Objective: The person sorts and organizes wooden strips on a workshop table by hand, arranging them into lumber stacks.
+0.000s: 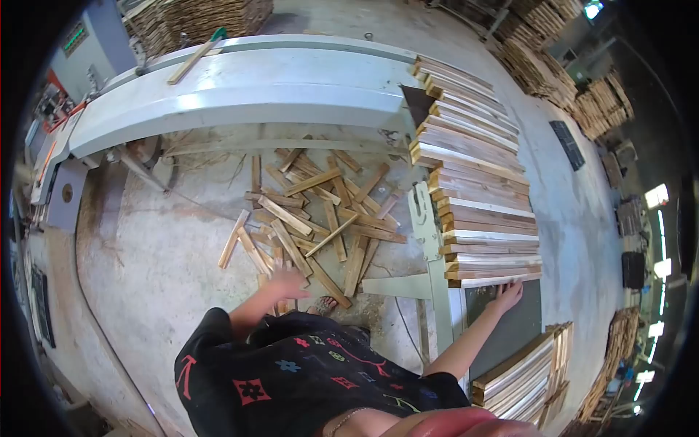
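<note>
A long row of wooden strips (484, 189) lies side by side on the machine's side table (510, 309). My right hand (509, 295) touches the near end strip of that row, its fingers bent against the edge; whether they grip it is hard to tell. Over the floor, my left hand (286, 282) hangs with its fingers spread and nothing in it. Beyond and below it is a loose heap of short wood pieces (328, 211) on the concrete.
A pale metal beam (240, 80) spans the far side, with a wood strip (191, 63) on it. Another stack of strips (520, 375) stands at the lower right. Wood piles (196, 18) stand in the background. A cable (95, 313) crosses the floor at left.
</note>
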Demonstrator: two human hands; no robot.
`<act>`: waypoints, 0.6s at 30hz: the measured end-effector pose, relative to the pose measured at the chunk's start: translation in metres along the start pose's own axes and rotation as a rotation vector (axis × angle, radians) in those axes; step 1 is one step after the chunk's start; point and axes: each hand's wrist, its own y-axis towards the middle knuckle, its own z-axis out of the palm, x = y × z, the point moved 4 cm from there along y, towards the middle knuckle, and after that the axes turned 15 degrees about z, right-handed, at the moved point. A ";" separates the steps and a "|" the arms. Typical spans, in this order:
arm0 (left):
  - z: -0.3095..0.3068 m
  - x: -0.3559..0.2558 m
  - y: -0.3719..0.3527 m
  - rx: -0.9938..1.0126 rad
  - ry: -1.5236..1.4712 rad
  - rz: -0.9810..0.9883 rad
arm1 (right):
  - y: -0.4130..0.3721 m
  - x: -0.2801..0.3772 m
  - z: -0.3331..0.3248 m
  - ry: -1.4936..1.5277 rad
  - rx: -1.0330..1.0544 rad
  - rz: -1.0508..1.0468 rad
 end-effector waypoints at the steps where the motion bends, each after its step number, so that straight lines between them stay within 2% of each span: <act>1: -0.002 0.019 -0.025 0.103 0.094 -0.106 | -0.004 -0.006 -0.005 -0.065 0.022 -0.117; 3: -0.005 0.040 -0.066 0.010 -0.192 -0.326 | -0.020 -0.015 -0.011 -0.185 0.061 -0.353; 4: -0.009 0.038 -0.083 -0.030 -0.189 -0.339 | -0.044 -0.006 -0.001 -0.306 -0.012 -0.391; 6: -0.008 0.026 -0.111 -0.114 -0.188 -0.360 | -0.038 -0.009 -0.003 -0.301 -0.035 -0.381; 9: 0.032 0.001 -0.132 -0.054 -0.159 -0.260 | -0.029 -0.009 -0.005 -0.323 -0.047 -0.408; 11: 0.089 -0.001 -0.133 0.079 -0.360 -0.119 | -0.025 -0.012 -0.008 -0.343 -0.037 -0.423; 15: 0.076 -0.068 -0.179 -0.199 -0.436 -0.311 | -0.018 -0.012 -0.009 -0.301 0.005 -0.375; 18: 0.066 -0.126 -0.202 -0.243 -0.390 -0.327 | -0.013 -0.014 -0.003 -0.271 -0.023 -0.383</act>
